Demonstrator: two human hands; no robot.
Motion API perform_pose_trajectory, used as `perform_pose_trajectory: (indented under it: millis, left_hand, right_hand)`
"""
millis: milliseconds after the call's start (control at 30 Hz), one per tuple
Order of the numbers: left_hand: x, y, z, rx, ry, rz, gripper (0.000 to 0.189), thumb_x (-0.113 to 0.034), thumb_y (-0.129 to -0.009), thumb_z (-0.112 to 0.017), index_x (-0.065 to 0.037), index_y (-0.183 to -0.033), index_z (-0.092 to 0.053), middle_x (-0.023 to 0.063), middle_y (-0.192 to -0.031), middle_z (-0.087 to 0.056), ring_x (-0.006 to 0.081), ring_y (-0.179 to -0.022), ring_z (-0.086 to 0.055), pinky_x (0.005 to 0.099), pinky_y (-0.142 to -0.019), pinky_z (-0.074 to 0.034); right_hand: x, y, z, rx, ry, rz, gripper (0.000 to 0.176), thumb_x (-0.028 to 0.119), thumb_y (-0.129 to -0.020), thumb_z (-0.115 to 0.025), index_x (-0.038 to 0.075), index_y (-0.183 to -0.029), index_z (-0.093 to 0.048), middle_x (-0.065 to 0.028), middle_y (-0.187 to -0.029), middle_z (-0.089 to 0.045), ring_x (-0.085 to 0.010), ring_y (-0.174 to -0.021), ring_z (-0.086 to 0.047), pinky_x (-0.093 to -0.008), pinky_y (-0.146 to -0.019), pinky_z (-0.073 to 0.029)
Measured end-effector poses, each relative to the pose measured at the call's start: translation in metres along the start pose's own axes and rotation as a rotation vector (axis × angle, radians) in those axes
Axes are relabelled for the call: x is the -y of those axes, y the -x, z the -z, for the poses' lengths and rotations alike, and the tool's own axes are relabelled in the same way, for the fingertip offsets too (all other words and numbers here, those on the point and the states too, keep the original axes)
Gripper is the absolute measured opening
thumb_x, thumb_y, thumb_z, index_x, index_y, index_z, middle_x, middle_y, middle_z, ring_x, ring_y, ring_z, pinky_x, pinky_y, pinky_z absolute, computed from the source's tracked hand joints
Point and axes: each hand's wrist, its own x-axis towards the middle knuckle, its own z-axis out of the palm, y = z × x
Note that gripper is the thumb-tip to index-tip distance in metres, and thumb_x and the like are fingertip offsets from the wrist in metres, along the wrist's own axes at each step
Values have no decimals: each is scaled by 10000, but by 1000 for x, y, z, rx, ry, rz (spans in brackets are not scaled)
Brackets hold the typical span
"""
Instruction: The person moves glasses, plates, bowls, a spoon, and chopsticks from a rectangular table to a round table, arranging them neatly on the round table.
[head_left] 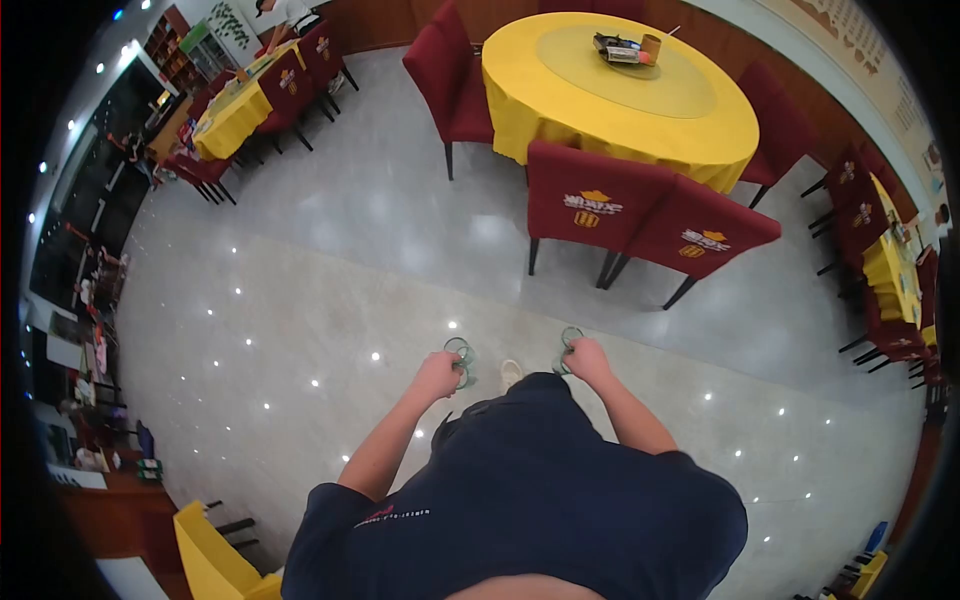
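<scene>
Low in front of my body, my left hand (437,375) is closed on green-tinted clear glasses (460,352), which stick out past its fingers. My right hand (587,359) grips similar green-tinted glasses (570,336) on the other side. Both hands are apart from each other, above the grey floor. One light-coloured shoe (512,373) shows between them. How many glasses each hand has is hard to tell.
Ahead is a round table with a yellow cloth (520,100) and red chairs (592,200). More yellow-clothed tables stand at the far left (232,122) and right (890,268). A person (292,14) leans over the left one. A yellow chair (215,555) is at lower left.
</scene>
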Motion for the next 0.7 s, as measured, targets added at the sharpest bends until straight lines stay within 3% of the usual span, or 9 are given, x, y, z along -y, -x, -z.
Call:
perform_pose_trajectory:
  millis: [167,333,533,700]
  left_hand:
    - [32,-51,72,-56,133,89,218,-43,-716,-496,39,-901,-577,153,-601,-588,203,-470,-593,292,-434,-486]
    - [52,-119,123,-143,212,188,218,-44,-707,-503,41,-892,-581,157,-624,-594,206,-449,-587,288,-426,-484]
    - [51,-240,193,-134,140,43,217,-47,-714,-500,34,-896,-586,167,-627,-593,206,-464,-592,287,-466,-483]
    - [11,-353,245,24,88,-63,212,-61,-730,-497,29,-901,-583,159,-603,-587,211,-466,-589,300,-470,-473]
  right_hand:
    - [86,-108,14,137,-52,108,184,125,-592,-522,18,-713,-608,-206,-718,-568,-360,-697,-551,-421,-651,-451]
    - [133,-207,16,64,-207,218,218,138,-584,-523,45,-750,-629,-203,-711,-570,-359,-696,-552,-407,-660,-455]
    - [168,-320,41,19,-207,124,238,125,-578,-534,67,-783,-639,-194,-711,-575,-348,-696,-559,-397,-662,-463]
    - [165,-383,65,-146,-119,34,237,118,-580,-539,77,-790,-642,-190,-708,-577,-341,-701,-565,-394,-671,-466]
